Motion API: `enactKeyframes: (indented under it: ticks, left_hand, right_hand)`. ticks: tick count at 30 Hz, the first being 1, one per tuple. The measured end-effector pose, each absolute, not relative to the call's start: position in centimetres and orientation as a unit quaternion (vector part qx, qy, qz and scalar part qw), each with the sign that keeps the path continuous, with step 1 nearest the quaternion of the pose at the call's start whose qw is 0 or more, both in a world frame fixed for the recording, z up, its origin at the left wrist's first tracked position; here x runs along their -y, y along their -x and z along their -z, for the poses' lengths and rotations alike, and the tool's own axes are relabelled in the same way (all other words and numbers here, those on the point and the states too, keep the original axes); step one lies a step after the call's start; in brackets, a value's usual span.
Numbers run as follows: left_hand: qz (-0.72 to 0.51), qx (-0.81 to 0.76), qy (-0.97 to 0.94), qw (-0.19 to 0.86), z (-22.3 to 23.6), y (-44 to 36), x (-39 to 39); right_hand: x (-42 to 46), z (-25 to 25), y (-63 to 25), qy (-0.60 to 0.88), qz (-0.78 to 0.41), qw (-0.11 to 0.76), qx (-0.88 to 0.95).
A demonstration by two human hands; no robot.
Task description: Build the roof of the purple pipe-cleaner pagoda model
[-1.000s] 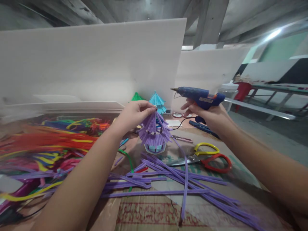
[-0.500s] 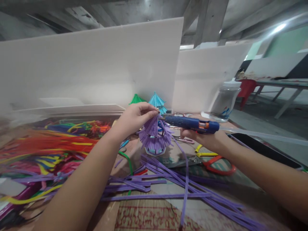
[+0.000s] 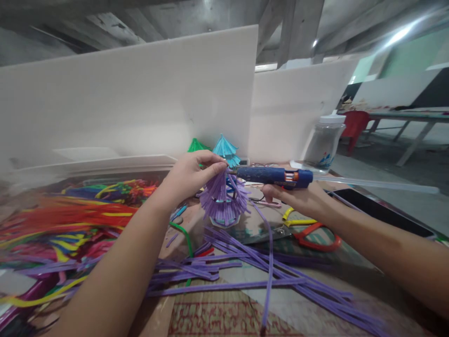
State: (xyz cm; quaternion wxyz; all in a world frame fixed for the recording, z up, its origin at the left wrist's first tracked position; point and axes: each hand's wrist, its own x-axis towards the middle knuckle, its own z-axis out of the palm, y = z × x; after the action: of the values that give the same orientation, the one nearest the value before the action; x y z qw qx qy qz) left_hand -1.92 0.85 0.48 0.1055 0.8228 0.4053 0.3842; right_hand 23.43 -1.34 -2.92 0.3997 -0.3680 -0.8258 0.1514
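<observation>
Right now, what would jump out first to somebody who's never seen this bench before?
Probably the blue glue gun in the right hand, its nozzle at the top of the purple fuzzy-stemmed tiered tower, which the left hand pinches at its peak. Next, the loose purple fuzzy stems fanned across the front, and the scissors with one yellow and one red handle just beyond them, toward the right.

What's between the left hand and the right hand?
The head view shows the peak of the purple tiered model, pinched by the left hand, then the barrel of the blue glue gun, held in the right hand.
</observation>
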Motion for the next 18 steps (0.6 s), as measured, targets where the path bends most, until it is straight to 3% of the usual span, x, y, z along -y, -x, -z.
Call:
enactKeyframes:
  ticks: [18]
  left_hand:
    - [-0.384,-0.389,-0.831,0.101,-0.4,1.9,-0.9]
  right_hand:
    - [1.0,3.7,-23.4,0.396,-0.205,0.385,0.808]
